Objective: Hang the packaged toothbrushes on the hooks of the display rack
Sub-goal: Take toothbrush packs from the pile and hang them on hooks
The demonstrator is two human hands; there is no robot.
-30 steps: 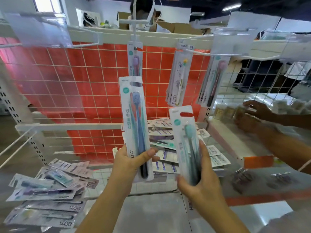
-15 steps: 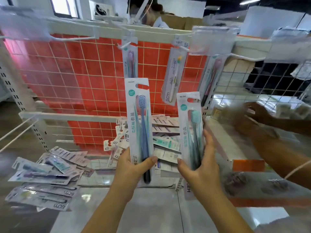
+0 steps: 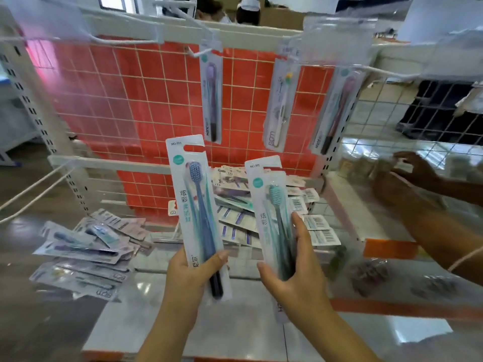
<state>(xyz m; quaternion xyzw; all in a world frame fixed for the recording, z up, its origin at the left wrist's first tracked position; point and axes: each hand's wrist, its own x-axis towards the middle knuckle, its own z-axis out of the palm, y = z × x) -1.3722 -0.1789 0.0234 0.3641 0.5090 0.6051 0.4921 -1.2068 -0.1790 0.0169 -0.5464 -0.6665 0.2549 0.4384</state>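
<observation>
Blue toothbrush in white card-and-plastic pack [image 3: 197, 210] stood upright, gripped at its foot by left hand [image 3: 190, 273]; white wire hook [image 3: 194, 52] lay above, nearer that hand. Right hand [image 3: 290, 280] clasped teal-brush packs [image 3: 274, 218].

Both forearms reached up from bottom of frame, side by side. Left hand [image 3: 192, 270] gripped the blue pack [image 3: 197, 218] low down, thumb across the front, pack upright. Right hand [image 3: 292, 273] held the teal pack [image 3: 274, 218] at the same height, thumb on left edge, fingers [image 3: 300, 231] straight up along right edge.
</observation>
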